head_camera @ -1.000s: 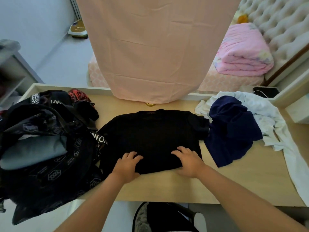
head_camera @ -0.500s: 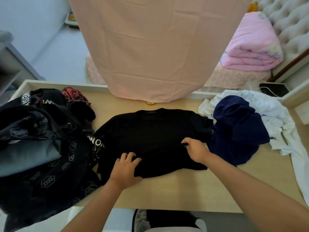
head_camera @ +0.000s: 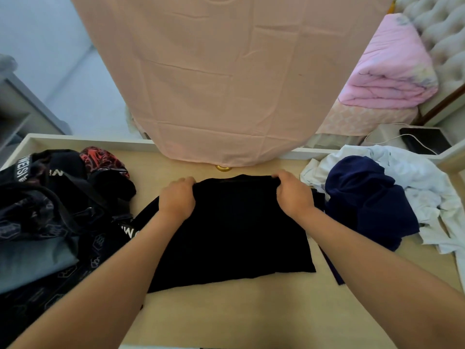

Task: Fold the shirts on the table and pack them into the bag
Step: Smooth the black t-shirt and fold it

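Soft, even daylight; faint shadows; wide-angle bending at edges; slightly soft.

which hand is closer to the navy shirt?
Right. The right hand grips the black shirt at its far edge, just beside the navy shirt; the left hand grips that edge toward the bag.

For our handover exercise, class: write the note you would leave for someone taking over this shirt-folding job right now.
Left hand and right hand both grip the far edge of the black shirt.
It lies partly folded on the table, the black bag to its left.
Left to do: finish it, fold the crumpled navy shirt and white shirt on the right, pack all.
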Action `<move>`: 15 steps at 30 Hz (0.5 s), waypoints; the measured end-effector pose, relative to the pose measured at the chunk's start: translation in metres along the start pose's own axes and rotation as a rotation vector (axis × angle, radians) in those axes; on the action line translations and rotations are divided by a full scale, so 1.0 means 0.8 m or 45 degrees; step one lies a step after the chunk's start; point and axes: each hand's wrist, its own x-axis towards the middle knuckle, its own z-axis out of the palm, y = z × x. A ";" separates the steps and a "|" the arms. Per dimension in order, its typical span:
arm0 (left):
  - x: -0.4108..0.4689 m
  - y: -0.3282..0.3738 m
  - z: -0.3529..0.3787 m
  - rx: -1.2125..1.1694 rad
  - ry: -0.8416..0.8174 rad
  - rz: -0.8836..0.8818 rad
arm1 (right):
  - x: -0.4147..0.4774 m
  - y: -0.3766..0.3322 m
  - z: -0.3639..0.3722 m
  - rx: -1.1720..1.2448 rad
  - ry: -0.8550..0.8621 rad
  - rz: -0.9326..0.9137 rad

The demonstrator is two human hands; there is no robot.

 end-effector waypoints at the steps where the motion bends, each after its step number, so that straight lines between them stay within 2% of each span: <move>1: 0.014 0.002 0.000 0.063 -0.003 -0.013 | 0.014 0.000 -0.001 -0.027 0.027 -0.023; 4: 0.030 0.006 0.011 0.212 0.162 -0.123 | 0.046 0.007 0.006 -0.111 0.160 -0.043; 6: 0.021 0.012 0.026 0.135 0.326 0.023 | 0.052 0.022 0.023 -0.186 0.170 -0.006; 7: 0.011 0.015 0.039 0.103 0.297 0.186 | 0.047 0.031 0.035 -0.233 0.111 0.018; 9: -0.016 0.022 0.069 0.130 -0.010 0.474 | 0.025 0.051 0.060 -0.297 -0.064 0.031; 10: -0.029 0.022 0.082 0.172 -0.193 0.489 | 0.011 0.061 0.071 -0.331 -0.148 0.020; 12: -0.042 0.011 0.104 0.241 -0.415 0.291 | -0.017 0.076 0.085 -0.389 -0.228 0.013; 15: -0.054 0.002 0.118 0.285 -0.383 0.162 | -0.055 0.081 0.093 -0.388 -0.127 0.115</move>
